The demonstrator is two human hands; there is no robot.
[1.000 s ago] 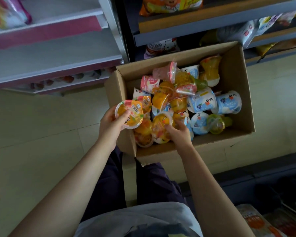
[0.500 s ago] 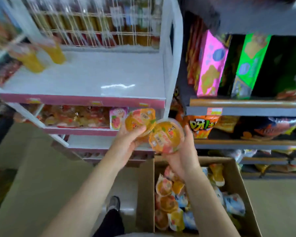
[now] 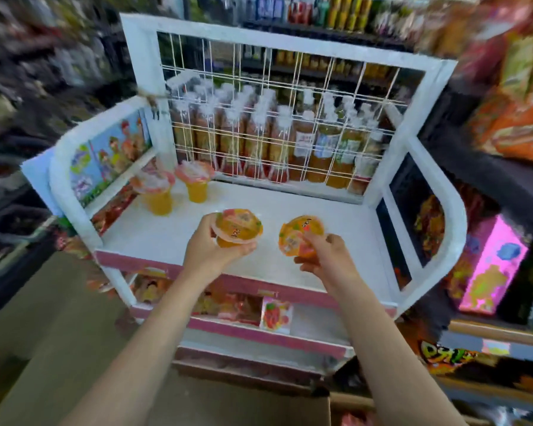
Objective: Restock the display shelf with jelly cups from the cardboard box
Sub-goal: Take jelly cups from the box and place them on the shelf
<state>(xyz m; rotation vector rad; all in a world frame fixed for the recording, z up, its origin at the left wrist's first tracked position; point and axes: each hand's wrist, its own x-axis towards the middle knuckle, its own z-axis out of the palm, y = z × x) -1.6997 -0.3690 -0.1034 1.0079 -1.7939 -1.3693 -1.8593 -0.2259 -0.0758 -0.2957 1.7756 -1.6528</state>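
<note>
Now both hands are out over the white top shelf, each with an orange jelly cup: the left hand grips its cup from below, lid up, and the right hand pinches the tilted second cup by its rim. Neither cup touches the shelf. Two taller cups stand at the back left beside the wire grid, and a box corner shows at the bottom.
</note>
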